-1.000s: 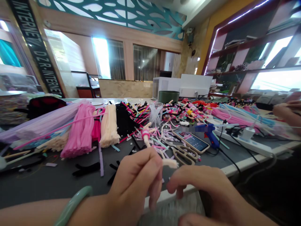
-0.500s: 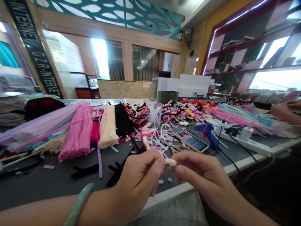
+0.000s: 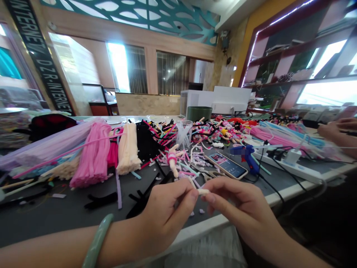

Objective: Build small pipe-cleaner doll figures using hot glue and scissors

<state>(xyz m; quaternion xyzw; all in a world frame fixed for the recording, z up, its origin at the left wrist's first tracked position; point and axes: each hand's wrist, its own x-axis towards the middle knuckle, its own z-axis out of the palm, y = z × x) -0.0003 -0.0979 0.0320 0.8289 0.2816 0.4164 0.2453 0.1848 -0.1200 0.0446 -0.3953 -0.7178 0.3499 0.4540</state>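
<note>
Cream pipe-cleaner tip (image 3: 203, 191) is sitting between two hands, the left hand (image 3: 167, 212) and right hand (image 3: 237, 208) both pinching it, fingers pressed together. One bangle (image 3: 97, 240) is circling the left wrist. One doll (image 3: 173, 162) is lying at eleven o'clock, one phone (image 3: 227, 165) at one, and one glue gun (image 3: 245, 156) just beyond it.

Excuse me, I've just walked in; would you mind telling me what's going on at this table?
A person is pinching a small cream pipe-cleaner piece between the fingertips of their left hand and right hand, over a dark grey worktable strewn with a pink pipe-cleaner bundle and other colourful bundles. A pink-wrapped pipe-cleaner doll figure lies just beyond, near a smartphone and blue glue gun. A co-worker's hand shows at far right.
</note>
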